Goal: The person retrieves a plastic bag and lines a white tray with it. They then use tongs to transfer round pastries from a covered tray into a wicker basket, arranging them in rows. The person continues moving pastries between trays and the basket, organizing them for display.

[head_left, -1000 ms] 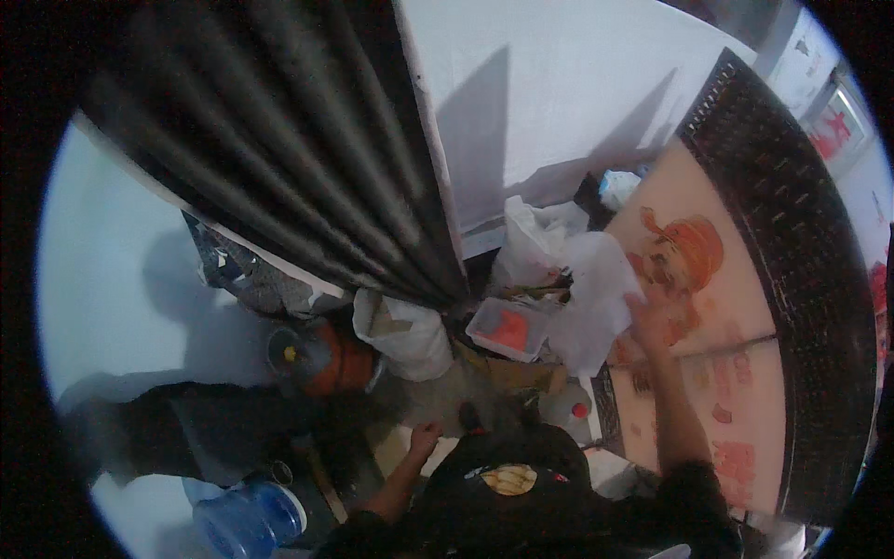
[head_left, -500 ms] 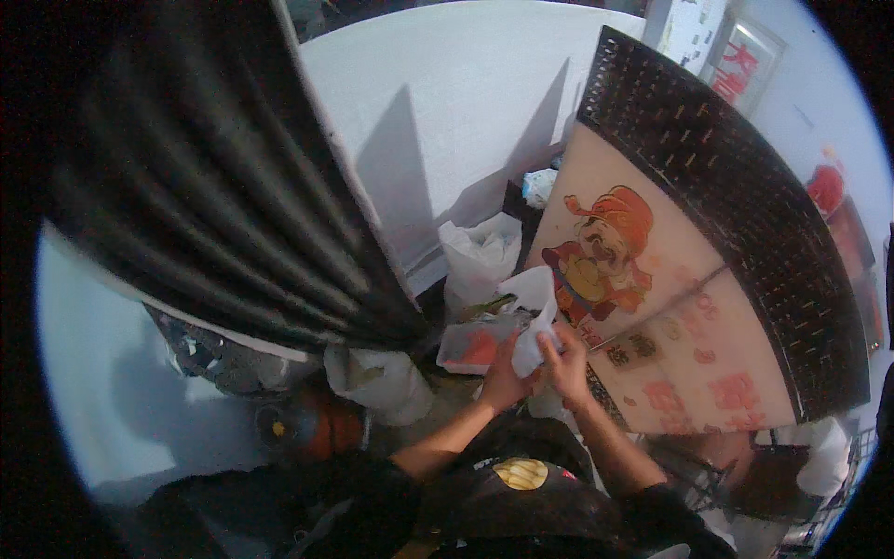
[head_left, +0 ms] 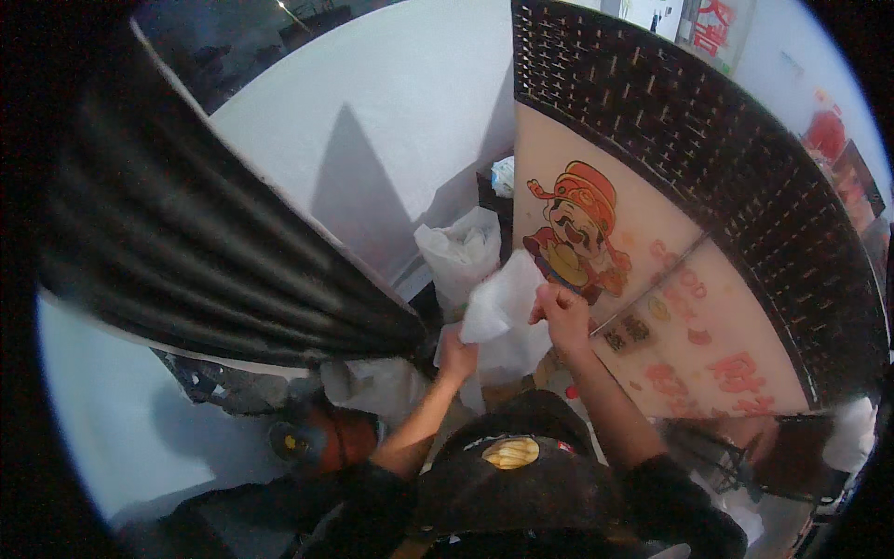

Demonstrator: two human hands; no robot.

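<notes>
A thin white plastic bag [head_left: 498, 303] is held up in front of me, tilted and folded over at its left side. My left hand [head_left: 456, 354] is closed on its lower left corner. Fingers curled, my right hand [head_left: 563, 315] grips at the bag's right edge; the fingertips are partly hidden. Below the bag hangs more pale, translucent plastic [head_left: 517, 359], whose shape I cannot make out. Just beyond the hands stands a white sack [head_left: 459, 247] with a crumpled open top.
A dark ribbed curtain-like panel [head_left: 233, 242] slants in from the left. On the right leans a large board [head_left: 652, 252] with a cartoon figure and a dark woven border. Another whitish sack [head_left: 372, 384] and an orange-brown bucket [head_left: 345, 438] stand low left. A white wall [head_left: 372, 121] curves behind.
The white plastic bag has been raised and shifted left, and my hands have moved farther apart. The tray with red contents and the green item are no longer visible. My view has turned slightly right.
</notes>
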